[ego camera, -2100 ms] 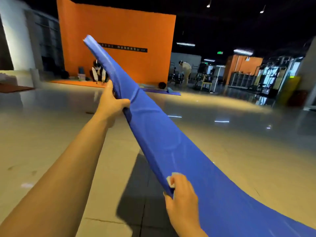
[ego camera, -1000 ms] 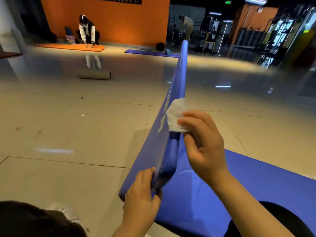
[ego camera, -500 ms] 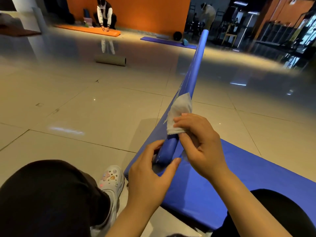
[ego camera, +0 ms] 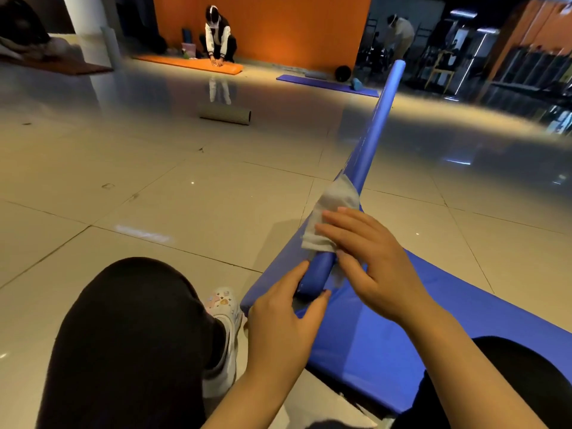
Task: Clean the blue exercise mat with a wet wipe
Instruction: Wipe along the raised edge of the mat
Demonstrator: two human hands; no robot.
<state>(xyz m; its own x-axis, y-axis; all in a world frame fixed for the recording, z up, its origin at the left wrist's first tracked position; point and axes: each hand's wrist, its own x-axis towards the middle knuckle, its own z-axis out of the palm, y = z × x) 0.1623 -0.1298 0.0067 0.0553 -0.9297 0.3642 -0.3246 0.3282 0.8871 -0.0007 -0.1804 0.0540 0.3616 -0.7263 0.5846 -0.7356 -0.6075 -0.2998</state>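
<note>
Two hands worked on the blue mat [ego camera: 448, 308], which lay partly flat on the tiled floor [ego camera: 154, 187] with its long left edge lifted and curled into a narrow roll that rose away from the person toward the far side of the room. The left hand [ego camera: 284, 320] had its grip closed round the near end of that raised edge, thumb on one side and fingers on the other, propping it up. The right hand [ego camera: 368, 258] held the wet wipe [ego camera: 332, 212] wrapped over the roll a little farther up, its fingers pressing the cloth against the mat, so its grip was taken up by the wipe. The step in hand looked like wiping along the lifted edge, with most of that edge beyond the wipe not yet reached. The next move probably called for sliding the wipe up along the roll while the left hand kept the edge steady and taut. The mat looked smooth, slightly glossy and bendy, an even blue, with no dirt plain to see in this dim light.
</note>
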